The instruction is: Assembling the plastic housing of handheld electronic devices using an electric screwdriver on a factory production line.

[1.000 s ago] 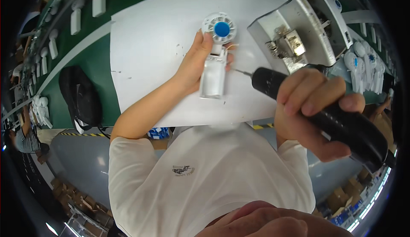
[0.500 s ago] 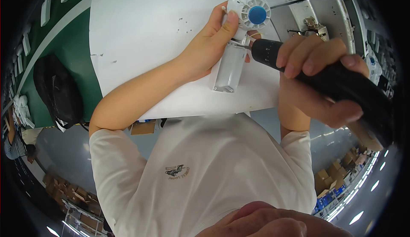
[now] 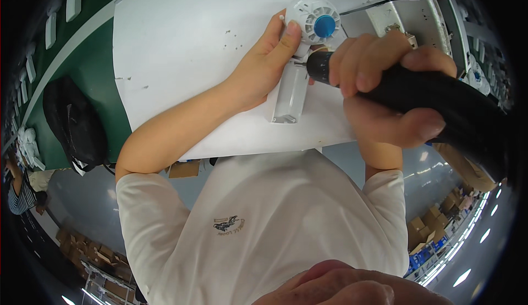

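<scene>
1. Handheld fan point(image 3: 301, 46) — white, blue hub — lies on the white worktop point(image 3: 181, 41), handle toward the person, head away.
2. Left hand point(image 3: 263, 66) pinches its neck, thumb on the head's rim.
3. Right hand point(image 3: 385, 93) — fingers wrapped tight around the black electric screwdriver point(image 3: 429, 107) — points its tip left at the neck.
4. Count: one fan, one screwdriver.

One view only — a fisheye camera worn on the head, looking steeply down the person's own chest onto the white counter point(image 3: 181, 46); it sits close to the work; straight edges bow toward the dark rim — a factory floor curves around the margins.
</scene>
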A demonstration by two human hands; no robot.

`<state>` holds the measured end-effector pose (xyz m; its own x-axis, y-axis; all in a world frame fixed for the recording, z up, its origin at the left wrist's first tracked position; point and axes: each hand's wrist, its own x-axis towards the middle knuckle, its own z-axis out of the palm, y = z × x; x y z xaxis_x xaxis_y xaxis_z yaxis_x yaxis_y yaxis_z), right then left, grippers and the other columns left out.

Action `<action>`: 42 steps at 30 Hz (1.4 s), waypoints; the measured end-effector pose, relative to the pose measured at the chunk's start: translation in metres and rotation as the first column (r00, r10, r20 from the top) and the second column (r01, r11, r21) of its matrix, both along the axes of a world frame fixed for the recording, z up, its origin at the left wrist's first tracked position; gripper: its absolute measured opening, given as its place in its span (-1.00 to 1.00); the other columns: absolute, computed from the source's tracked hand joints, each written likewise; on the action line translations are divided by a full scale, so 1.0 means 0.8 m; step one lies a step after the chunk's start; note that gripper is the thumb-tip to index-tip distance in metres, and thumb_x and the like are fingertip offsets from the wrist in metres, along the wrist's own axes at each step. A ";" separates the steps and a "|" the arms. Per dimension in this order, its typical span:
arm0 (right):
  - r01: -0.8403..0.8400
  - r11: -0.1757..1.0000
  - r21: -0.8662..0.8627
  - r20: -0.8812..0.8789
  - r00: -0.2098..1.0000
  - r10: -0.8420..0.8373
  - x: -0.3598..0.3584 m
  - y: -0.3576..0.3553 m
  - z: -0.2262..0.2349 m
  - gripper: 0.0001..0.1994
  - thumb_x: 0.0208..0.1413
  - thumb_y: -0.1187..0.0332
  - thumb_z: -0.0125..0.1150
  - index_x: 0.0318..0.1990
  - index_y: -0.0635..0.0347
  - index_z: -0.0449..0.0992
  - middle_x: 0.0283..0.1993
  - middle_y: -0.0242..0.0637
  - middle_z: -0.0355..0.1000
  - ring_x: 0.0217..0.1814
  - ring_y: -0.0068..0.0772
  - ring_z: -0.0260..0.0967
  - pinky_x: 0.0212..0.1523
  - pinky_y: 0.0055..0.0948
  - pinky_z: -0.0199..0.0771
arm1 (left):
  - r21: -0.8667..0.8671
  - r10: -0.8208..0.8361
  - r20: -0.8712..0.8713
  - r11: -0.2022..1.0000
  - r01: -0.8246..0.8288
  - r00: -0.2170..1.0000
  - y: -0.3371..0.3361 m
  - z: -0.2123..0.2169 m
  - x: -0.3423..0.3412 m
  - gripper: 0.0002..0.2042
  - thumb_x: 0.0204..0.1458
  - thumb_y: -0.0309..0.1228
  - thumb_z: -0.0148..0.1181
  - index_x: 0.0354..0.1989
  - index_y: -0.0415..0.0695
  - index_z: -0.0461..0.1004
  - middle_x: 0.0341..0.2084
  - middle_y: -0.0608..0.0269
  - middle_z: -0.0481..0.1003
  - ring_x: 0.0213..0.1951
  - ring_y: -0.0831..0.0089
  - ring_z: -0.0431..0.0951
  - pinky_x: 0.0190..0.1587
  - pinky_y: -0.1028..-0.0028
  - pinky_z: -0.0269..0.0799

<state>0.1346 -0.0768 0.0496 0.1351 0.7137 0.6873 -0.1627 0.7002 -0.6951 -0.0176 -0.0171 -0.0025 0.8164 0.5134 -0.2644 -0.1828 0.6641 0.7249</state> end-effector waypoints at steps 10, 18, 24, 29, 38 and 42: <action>0.386 0.922 0.033 0.093 0.917 -0.387 0.042 -0.054 0.084 -0.45 0.19 -0.22 -0.28 -0.01 0.03 0.34 -0.49 -0.28 0.30 -0.69 -0.44 0.17 -0.68 -0.38 0.26 | -0.057 -0.034 0.017 0.998 0.035 0.999 0.000 0.002 0.008 -0.56 0.30 -0.03 -0.21 0.18 -0.07 0.14 -0.13 0.14 0.46 -0.25 0.48 0.51 -0.26 0.50 0.50; 0.164 0.984 -0.076 0.002 0.986 -0.165 0.006 -0.044 0.070 -0.48 0.18 -0.22 -0.22 0.04 -0.05 0.31 -0.48 -0.31 0.28 -0.65 -0.44 0.21 -0.64 -0.40 0.29 | -0.085 -0.046 0.040 0.995 0.049 0.998 -0.001 -0.002 0.008 -0.56 0.30 -0.02 -0.24 0.16 -0.07 0.16 -0.13 0.17 0.46 -0.26 0.49 0.50 -0.24 0.51 0.49; 0.105 0.994 -0.037 -0.016 0.994 -0.105 -0.022 -0.009 0.028 -0.50 0.19 -0.21 -0.20 0.03 -0.05 0.28 -0.48 -0.32 0.27 -0.64 -0.45 0.20 -0.63 -0.41 0.30 | -0.108 -0.008 0.098 0.994 0.019 0.995 -0.002 -0.001 0.005 -0.56 0.30 -0.01 -0.25 0.14 -0.07 0.18 -0.14 0.21 0.46 -0.29 0.52 0.48 -0.25 0.52 0.47; 0.073 0.994 -0.079 -0.005 0.997 -0.074 -0.028 0.000 0.015 -0.52 0.20 -0.20 -0.18 0.01 -0.03 0.27 -0.51 -0.32 0.26 -0.66 -0.46 0.19 -0.65 -0.42 0.29 | -0.115 -0.013 0.075 0.993 0.022 0.997 -0.001 0.000 0.004 -0.58 0.31 -0.01 -0.26 0.12 -0.06 0.20 -0.20 0.24 0.46 -0.34 0.55 0.46 -0.28 0.55 0.45; 0.034 0.991 -0.126 0.015 0.999 -0.032 -0.032 0.012 0.002 -0.54 0.20 -0.17 -0.15 -0.03 0.00 0.25 -0.55 -0.31 0.26 -0.70 -0.47 0.16 -0.69 -0.45 0.28 | -0.022 -0.037 0.066 0.999 0.038 0.997 0.000 -0.007 -0.001 -0.58 0.31 0.00 -0.29 0.11 -0.04 0.22 -0.26 0.25 0.46 -0.36 0.54 0.47 -0.29 0.58 0.43; 0.018 0.994 -0.109 0.042 0.999 -0.014 -0.028 0.016 0.011 -0.55 0.20 -0.16 -0.13 -0.04 0.01 0.24 -0.57 -0.31 0.26 -0.71 -0.47 0.15 -0.71 -0.46 0.27 | -0.059 -0.055 0.000 0.997 0.055 0.998 0.004 0.003 -0.006 -0.58 0.31 -0.03 -0.25 0.17 -0.04 0.19 -0.21 0.21 0.45 -0.34 0.53 0.47 -0.29 0.58 0.44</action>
<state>0.1125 -0.0637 0.0581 0.1204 0.7826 0.6108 -0.1220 0.6223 -0.7732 -0.0227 -0.0137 -0.0002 0.8425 0.4509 -0.2947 -0.1432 0.7148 0.6845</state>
